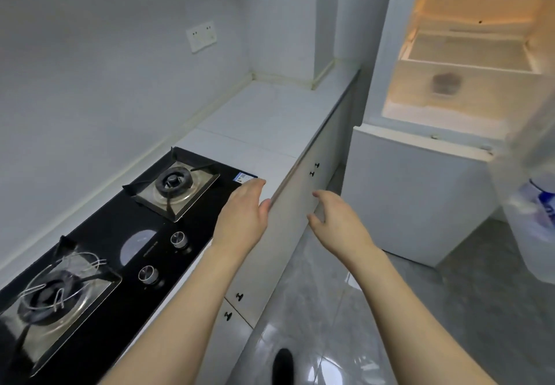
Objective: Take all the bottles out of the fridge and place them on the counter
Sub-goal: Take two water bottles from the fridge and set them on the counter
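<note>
Right, both hands empty and loosely spread, left hand over the counter edge, right hand beside it. Open fridge lies far right, nearer the right hand; a blurred bottle sits in its door, apparently upright.

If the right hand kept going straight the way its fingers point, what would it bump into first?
Probably the white cabinet front under the counter edge: the right hand hovers open beside it, fingers pointing up and slightly left. Depth is unclear, so it might slide past toward the fridge.
</note>
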{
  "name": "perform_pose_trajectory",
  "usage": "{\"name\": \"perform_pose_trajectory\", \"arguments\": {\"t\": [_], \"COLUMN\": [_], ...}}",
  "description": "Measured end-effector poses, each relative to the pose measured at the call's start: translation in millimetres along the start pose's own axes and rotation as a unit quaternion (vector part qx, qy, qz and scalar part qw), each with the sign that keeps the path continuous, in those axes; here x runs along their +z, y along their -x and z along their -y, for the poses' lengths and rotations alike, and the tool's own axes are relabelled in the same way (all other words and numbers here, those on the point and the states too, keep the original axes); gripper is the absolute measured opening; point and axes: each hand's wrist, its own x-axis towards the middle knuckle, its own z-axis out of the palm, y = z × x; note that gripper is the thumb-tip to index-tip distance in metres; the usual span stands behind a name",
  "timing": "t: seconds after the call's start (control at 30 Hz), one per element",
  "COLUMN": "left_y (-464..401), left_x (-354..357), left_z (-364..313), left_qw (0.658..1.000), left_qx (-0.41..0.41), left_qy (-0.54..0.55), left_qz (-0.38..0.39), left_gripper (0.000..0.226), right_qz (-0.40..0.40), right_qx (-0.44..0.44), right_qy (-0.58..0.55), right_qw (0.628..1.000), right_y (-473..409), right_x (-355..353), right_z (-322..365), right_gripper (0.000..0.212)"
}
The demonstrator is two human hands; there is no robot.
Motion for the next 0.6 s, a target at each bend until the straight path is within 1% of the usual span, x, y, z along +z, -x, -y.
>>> {"name": "perform_pose_trajectory", "arguments": {"t": [0.13, 0.3, 0.4, 0.53, 0.6], "left_y": [-31, -90, -129, -187, -211], "left_x": [18, 52, 70, 96, 113], "left_z": [-14, -42, -51, -73, -93], "left_qw": [1.000, 0.997, 0.996, 0.993, 0.990], "left_qx": [0.023, 0.057, 0.069, 0.079, 0.099], "left_qy": [0.003, 0.034, 0.044, 0.062, 0.068], "left_qz": [0.012, 0.035, 0.039, 0.058, 0.076], "left_gripper": [0.042, 0.038, 0.039, 0.041, 0.042], "right_qz": [-0.008, -0.027, -0.039, -0.078, -0.099], "right_qx": [0.025, 0.064, 0.071, 0.097, 0.121], "right_qy": [-0.007, 0.001, 0.007, 0.018, 0.017], "right_qw": [1.000, 0.998, 0.997, 0.992, 0.988], "right_y": [-17, -55, -84, -121, -131], "right_x": [-12, -40, -61, -89, -104], "right_z": [-21, -60, -75, -103, -123], "right_gripper": [0.052, 0.051, 0.047, 0.051, 0.051]}}
